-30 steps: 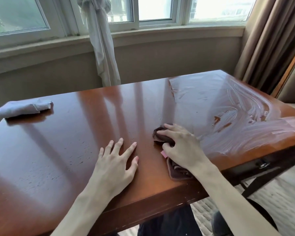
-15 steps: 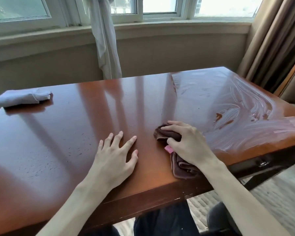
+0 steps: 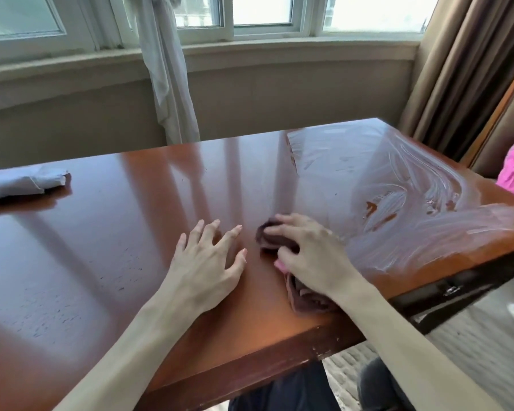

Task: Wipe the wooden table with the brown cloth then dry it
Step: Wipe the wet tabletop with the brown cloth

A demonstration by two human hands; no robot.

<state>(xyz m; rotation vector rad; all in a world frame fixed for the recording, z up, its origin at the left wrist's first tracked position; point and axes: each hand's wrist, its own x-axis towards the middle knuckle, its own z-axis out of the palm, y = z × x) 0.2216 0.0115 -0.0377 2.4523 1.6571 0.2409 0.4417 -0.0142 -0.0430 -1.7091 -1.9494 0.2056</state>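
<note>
Wet wipe half done, with the near edge as the weak spot

The brown cloth lies bunched on the wooden table close to its near edge, its tail end trailing under the wrist; the right hand presses down on it with fingers curled over the wad, while the left hand lies flat beside it, fingers spread and holding nothing. Streaky wet film covers only the right part of the top (the left part looks unwiped), so a loose, bunched cloth would likely leave missed bands, or its tail could drag off the edge. The grey cloth sits well apart at the far left, a stretch to reach for drying.
</note>
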